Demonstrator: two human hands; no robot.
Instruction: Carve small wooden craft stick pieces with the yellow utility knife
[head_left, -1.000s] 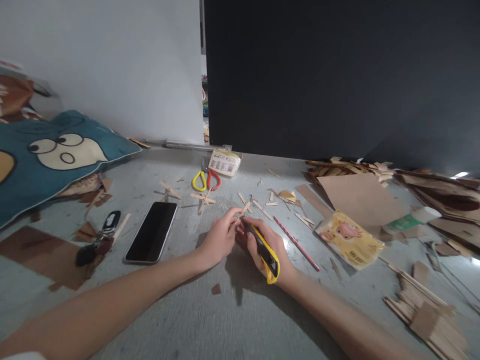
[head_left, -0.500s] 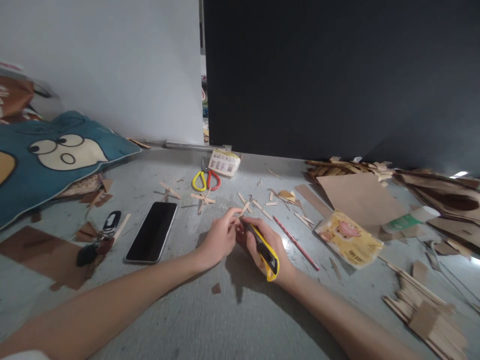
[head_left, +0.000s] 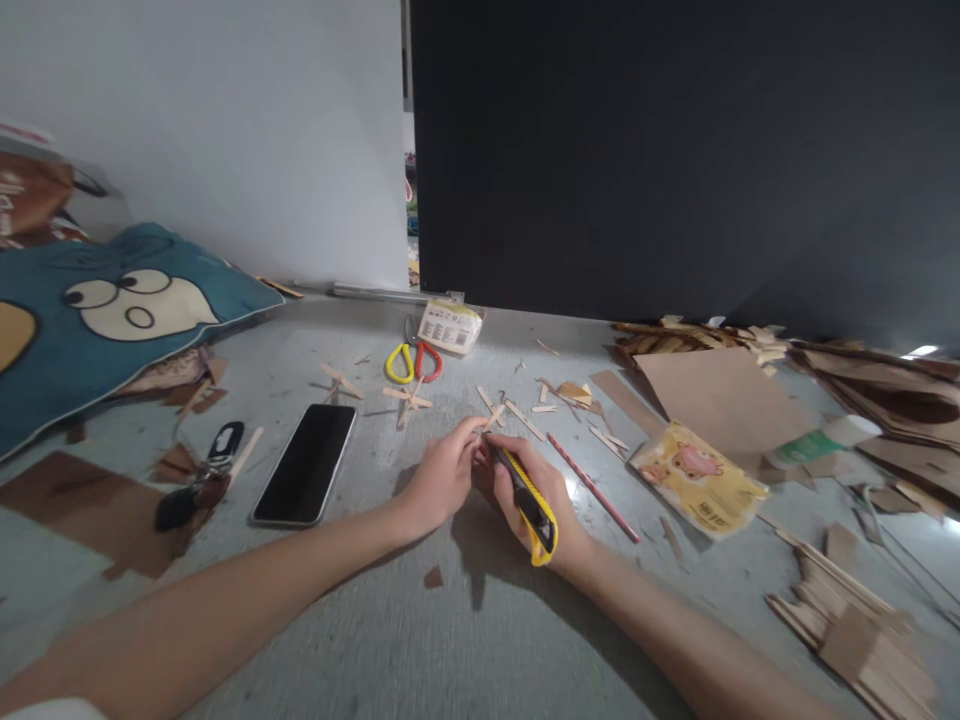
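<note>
My right hand (head_left: 536, 485) is closed around a yellow and black utility knife (head_left: 531, 500), its front end pointing toward my left fingers. Between the fingertips of my left hand (head_left: 442, 470) a thin wooden stick (head_left: 493, 418) is pinched, one end poking up past the thumb and finger. The knife's tip meets the stick's lower part, though fingers hide the exact contact. Just beyond the hands lie several loose stick pieces (head_left: 525, 420). A red patterned pencil (head_left: 592, 487) rests to the right of my right hand.
A black phone (head_left: 306, 465) and keys (head_left: 199, 490) lie left. Scissors (head_left: 412, 362) and a small packet (head_left: 450, 326) are farther back. To the right are a yellow packet (head_left: 697, 478), a glue bottle (head_left: 825, 440), brown cardboard (head_left: 724, 395) and a stack of strips (head_left: 847, 620). A blue cushion (head_left: 150, 310) sits far left.
Both hands stay almost in place, with only a slight shift of the knife and stick. The whole view has moved very slightly.
</note>
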